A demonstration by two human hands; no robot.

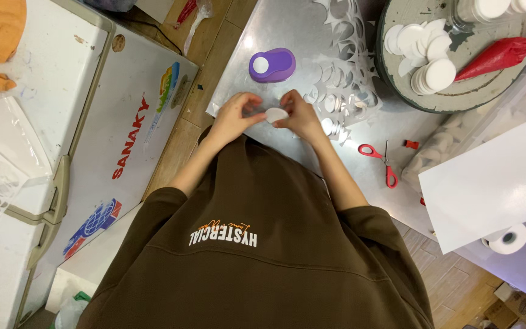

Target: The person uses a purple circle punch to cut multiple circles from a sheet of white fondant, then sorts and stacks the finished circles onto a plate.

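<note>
White paper disc (pixel 276 114), small and round, sits pinched between our left hand (pixel 234 116) and right hand (pixel 299 116), both closed on it above the metal desk (pixel 287 24); we are separating discs, near the purple punch (pixel 272 64).

Table: you work at a bare metal table (pixel 287 27), its sheet dull and scuffed.
12 o'clock: your purple hole punch (pixel 272 64) sits flat, just above your hands.
1 o'clock: a strip of white paper (pixel 348 73) full of round cut-outs lies beside the punch.
2 o'clock: a round grey tray (pixel 458 97) rests near the table's far end.
3 o'clock: your red-handled scissors (pixel 380 159) lie flat, blades closed, and just beside them is a small red clip (pixel 411 144).
</note>
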